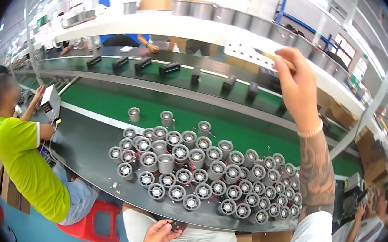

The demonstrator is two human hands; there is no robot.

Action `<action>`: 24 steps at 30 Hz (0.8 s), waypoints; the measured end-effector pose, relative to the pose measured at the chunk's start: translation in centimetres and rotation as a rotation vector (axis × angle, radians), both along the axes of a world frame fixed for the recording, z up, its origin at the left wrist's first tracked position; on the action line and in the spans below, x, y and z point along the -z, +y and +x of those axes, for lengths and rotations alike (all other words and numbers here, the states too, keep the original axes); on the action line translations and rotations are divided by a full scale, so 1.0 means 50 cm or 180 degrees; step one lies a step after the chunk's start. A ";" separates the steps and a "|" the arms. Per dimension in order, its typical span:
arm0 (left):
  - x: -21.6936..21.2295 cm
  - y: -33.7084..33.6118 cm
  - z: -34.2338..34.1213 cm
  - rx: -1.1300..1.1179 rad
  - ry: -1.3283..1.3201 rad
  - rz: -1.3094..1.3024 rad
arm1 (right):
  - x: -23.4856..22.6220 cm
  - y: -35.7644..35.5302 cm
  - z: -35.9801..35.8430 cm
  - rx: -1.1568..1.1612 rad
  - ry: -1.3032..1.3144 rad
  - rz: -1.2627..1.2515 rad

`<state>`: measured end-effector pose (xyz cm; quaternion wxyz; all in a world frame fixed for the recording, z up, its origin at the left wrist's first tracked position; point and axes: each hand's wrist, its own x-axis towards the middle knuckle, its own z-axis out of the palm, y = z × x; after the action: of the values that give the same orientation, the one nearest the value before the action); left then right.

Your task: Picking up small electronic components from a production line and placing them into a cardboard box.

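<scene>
My right hand is raised at the upper right, its fingers closed round a thin tan-handled tool. The tool's dark tip points left, in front of a white panel with dark holes; whether they touch I cannot tell. Low over my lap, my left hand pinches a small black part; its exact kind is too small to make out. Between the hands, many round grey metal housings with spoked open ends, pale centres and red wires stand crowded on the dark bench.
Behind the housings runs a green conveyor. Small black devices sit on a line farther back, below a white shelf bearing grey metal cylinders. A person in a yellow-green shirt works at left; another person is at right.
</scene>
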<state>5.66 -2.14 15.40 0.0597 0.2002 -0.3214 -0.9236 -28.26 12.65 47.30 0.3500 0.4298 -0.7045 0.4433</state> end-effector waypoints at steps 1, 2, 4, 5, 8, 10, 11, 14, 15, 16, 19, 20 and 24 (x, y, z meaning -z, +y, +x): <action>0.005 -0.011 0.000 -0.0030 -0.0001 -0.0008 | -0.025 -0.046 -0.022 -0.0072 0.0087 0.0207; 0.005 -0.024 -0.002 -0.0125 0.0010 -0.0015 | -0.041 -0.100 -0.031 -0.0076 0.0200 0.0223; 0.002 -0.047 0.000 -0.0118 -0.0011 -0.0096 | -0.069 -0.203 -0.051 -0.0338 0.0601 0.0368; 0.002 -0.059 0.000 -0.0174 0.0023 -0.0107 | -0.082 -0.258 -0.065 -0.0404 0.0615 0.0356; -0.010 -0.089 0.008 -0.0384 0.0072 -0.0264 | -0.098 -0.418 -0.098 -0.0379 0.1990 0.0409; -0.010 -0.103 0.010 -0.0495 0.0084 -0.0268 | -0.108 -0.496 -0.114 0.0077 0.2192 0.0607; -0.007 -0.109 0.016 -0.0574 0.0058 -0.0263 | -0.110 -0.536 -0.126 0.0025 0.2183 0.0596; 0.009 -0.118 0.040 -0.0798 -0.0043 -0.0129 | -0.123 -0.615 -0.156 0.0721 0.1670 0.1244; 0.012 -0.118 0.049 -0.0767 -0.0073 -0.0108 | -0.127 -0.630 -0.158 0.0823 0.1349 0.1240; 0.012 -0.118 0.059 -0.0928 -0.0116 -0.0063 | -0.126 -0.638 -0.161 0.0943 0.1026 0.1233; 0.028 -0.130 0.085 -0.1095 -0.0144 -0.0006 | -0.122 -0.657 -0.142 0.0983 0.0644 0.1248; 0.036 -0.134 0.090 -0.1152 -0.0110 0.0012 | -0.121 -0.655 -0.133 0.0928 0.0679 0.1197; 0.037 -0.139 0.078 -0.1242 -0.0267 -0.0167 | -0.093 -0.629 -0.109 0.0661 0.1067 0.0805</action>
<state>9.55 -9.07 13.56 0.2292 0.2952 -0.3027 -0.8767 -33.73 -18.80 51.95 0.4491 0.4631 -0.7269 0.2356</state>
